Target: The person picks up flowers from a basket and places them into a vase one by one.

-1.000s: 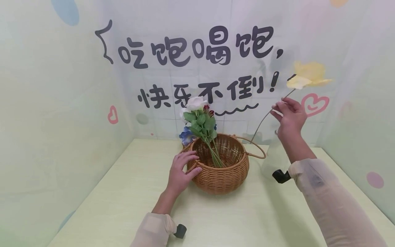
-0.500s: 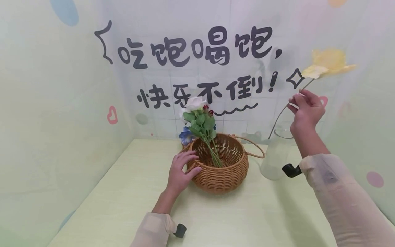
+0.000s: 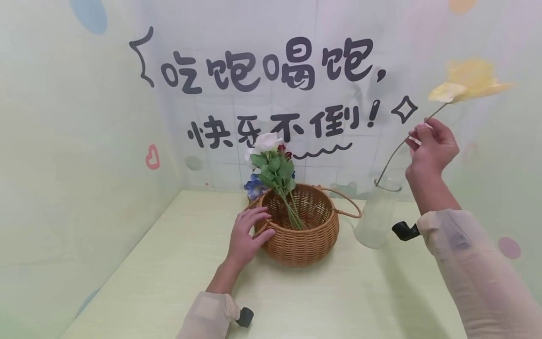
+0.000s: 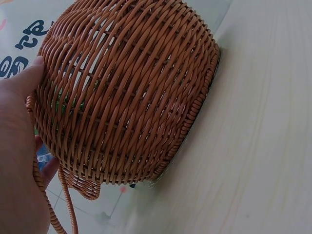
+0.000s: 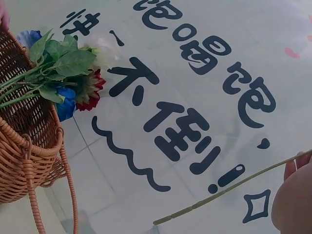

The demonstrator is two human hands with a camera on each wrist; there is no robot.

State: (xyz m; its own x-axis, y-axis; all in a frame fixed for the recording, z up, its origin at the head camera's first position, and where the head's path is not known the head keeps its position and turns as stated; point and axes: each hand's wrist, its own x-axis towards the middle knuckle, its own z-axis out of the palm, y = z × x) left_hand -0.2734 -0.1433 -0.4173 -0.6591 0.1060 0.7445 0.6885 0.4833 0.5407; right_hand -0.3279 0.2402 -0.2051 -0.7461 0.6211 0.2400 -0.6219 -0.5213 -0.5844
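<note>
A round brown wicker basket (image 3: 298,247) stands on the table, a bunch of artificial flowers (image 3: 274,170) leaning inside it. White, blue and dark red blooms top the bunch, with green leaves below. My left hand (image 3: 247,238) grips the basket's left rim, and in the left wrist view the thumb lies against the woven wall (image 4: 126,92). Raised at the right, my right hand (image 3: 434,148) pinches the thin stem of a yellow artificial flower (image 3: 474,82). The bent stem's lower end overlaps the mouth of a clear glass vase (image 3: 374,223) in the head view.
The pale wooden table (image 3: 169,263) is bounded by printed cloth walls, with dark lettering (image 3: 296,77) on the back one. One basket handle (image 3: 349,202) sticks out toward the vase. A small black device (image 3: 405,230) is on the right sleeve.
My right hand has moved right and slightly up with the yellow flower, bringing the stem's lower end from behind the basket handle to the vase's mouth. My left hand stays on the basket.
</note>
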